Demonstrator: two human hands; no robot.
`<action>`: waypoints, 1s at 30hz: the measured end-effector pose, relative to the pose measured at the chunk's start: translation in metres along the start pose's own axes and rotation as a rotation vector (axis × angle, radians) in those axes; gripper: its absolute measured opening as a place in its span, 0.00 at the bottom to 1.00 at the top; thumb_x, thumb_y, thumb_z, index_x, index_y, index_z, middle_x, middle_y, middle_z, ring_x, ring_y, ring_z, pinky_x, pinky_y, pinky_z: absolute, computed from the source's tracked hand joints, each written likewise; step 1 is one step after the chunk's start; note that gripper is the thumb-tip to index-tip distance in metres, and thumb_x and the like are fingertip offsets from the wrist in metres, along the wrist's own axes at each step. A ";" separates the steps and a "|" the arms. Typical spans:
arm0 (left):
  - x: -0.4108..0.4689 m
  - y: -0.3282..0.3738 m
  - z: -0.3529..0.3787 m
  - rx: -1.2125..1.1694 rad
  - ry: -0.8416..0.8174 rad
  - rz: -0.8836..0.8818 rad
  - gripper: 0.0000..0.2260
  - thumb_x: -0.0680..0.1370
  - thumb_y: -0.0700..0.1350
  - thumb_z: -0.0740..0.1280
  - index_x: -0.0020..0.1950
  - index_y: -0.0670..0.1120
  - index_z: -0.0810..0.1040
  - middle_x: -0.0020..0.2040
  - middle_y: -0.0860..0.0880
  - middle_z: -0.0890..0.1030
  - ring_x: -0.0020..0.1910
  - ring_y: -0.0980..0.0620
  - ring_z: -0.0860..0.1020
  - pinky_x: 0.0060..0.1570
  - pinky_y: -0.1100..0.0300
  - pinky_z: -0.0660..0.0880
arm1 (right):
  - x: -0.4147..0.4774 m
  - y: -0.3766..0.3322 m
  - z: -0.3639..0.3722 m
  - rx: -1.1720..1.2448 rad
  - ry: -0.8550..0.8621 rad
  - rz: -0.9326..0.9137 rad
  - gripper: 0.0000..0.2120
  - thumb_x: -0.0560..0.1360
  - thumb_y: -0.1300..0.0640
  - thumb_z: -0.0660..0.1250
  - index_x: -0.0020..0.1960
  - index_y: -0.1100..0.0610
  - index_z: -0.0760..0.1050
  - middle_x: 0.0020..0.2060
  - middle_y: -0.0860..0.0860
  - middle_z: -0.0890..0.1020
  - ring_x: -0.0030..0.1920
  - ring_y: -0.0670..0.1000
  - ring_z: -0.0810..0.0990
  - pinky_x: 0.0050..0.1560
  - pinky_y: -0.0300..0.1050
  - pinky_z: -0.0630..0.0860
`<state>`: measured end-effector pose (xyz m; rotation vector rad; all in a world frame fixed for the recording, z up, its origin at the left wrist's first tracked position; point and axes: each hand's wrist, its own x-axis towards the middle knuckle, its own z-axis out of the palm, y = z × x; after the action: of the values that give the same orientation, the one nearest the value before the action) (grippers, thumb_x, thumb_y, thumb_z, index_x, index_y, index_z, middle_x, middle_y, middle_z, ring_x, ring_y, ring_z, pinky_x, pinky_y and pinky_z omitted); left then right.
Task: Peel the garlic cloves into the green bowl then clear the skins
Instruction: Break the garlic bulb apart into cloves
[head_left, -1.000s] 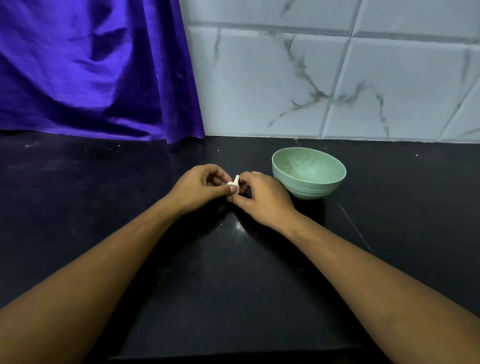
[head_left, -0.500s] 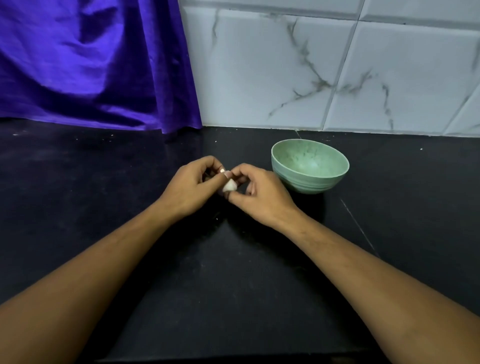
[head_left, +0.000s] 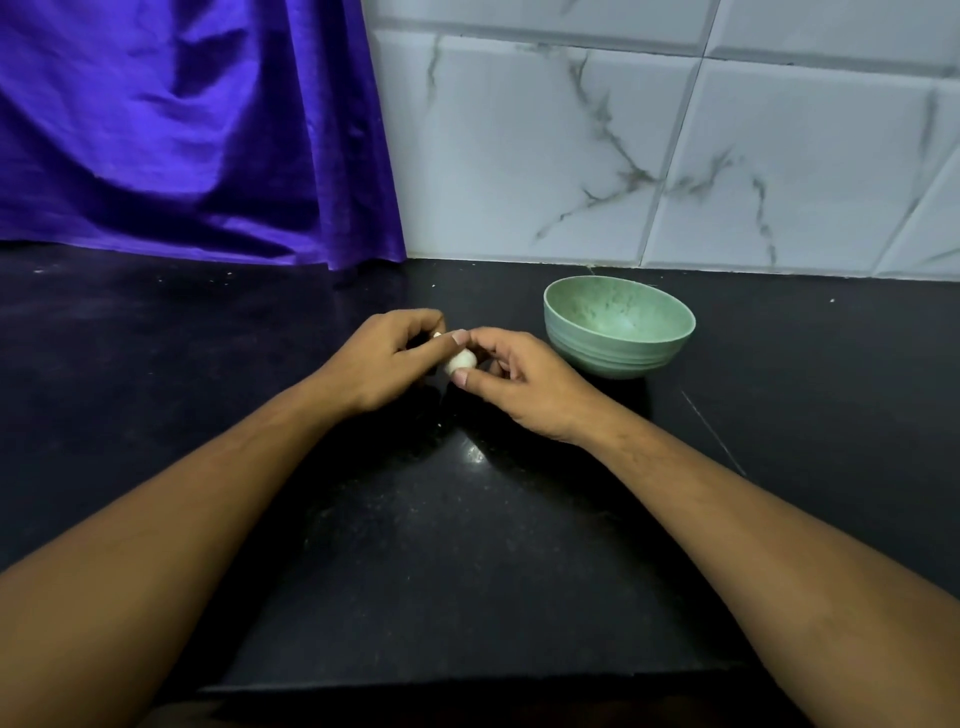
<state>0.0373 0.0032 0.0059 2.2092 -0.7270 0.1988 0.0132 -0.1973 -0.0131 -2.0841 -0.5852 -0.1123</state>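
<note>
A small white garlic clove (head_left: 460, 360) is held between both hands just above the black counter. My left hand (head_left: 382, 358) pinches it from the left with thumb and fingertips. From the right, my right hand (head_left: 519, 382) pinches it between thumb and forefinger. The green bowl (head_left: 618, 326) stands upright just right of my right hand, apart from it, and looks empty inside. Most of the clove is hidden by my fingers.
The black counter (head_left: 467, 545) runs to a near edge at the bottom of the view. A purple cloth (head_left: 182, 130) hangs at the back left. A white marble-tiled wall (head_left: 675, 156) stands behind the bowl. Tiny pale specks lie on the counter.
The clove has turned between my fingers, from pointing upward to lying rounder and lower. Both hands stay together at the same spot beside the bowl.
</note>
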 end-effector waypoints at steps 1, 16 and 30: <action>0.000 0.000 -0.001 -0.015 -0.021 -0.005 0.18 0.84 0.56 0.65 0.42 0.43 0.79 0.34 0.50 0.79 0.32 0.58 0.76 0.35 0.62 0.71 | 0.000 -0.001 -0.001 0.012 -0.014 -0.013 0.07 0.80 0.55 0.69 0.57 0.52 0.80 0.38 0.46 0.77 0.34 0.46 0.70 0.34 0.45 0.68; 0.005 -0.004 0.011 -0.064 0.111 0.055 0.20 0.85 0.54 0.64 0.39 0.43 0.80 0.31 0.43 0.78 0.31 0.54 0.73 0.34 0.55 0.70 | 0.001 -0.008 0.001 -0.208 0.112 0.003 0.14 0.79 0.43 0.69 0.45 0.53 0.79 0.34 0.53 0.82 0.31 0.49 0.78 0.36 0.52 0.77; 0.006 0.004 0.019 -0.122 0.293 0.018 0.20 0.85 0.53 0.65 0.38 0.42 0.77 0.29 0.49 0.78 0.28 0.57 0.75 0.32 0.60 0.72 | 0.004 -0.018 0.012 0.148 0.190 0.144 0.09 0.82 0.54 0.69 0.51 0.61 0.81 0.38 0.52 0.86 0.36 0.52 0.86 0.25 0.40 0.74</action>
<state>0.0389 -0.0151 -0.0022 2.0030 -0.5800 0.4643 0.0072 -0.1778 -0.0045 -1.9386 -0.3180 -0.1769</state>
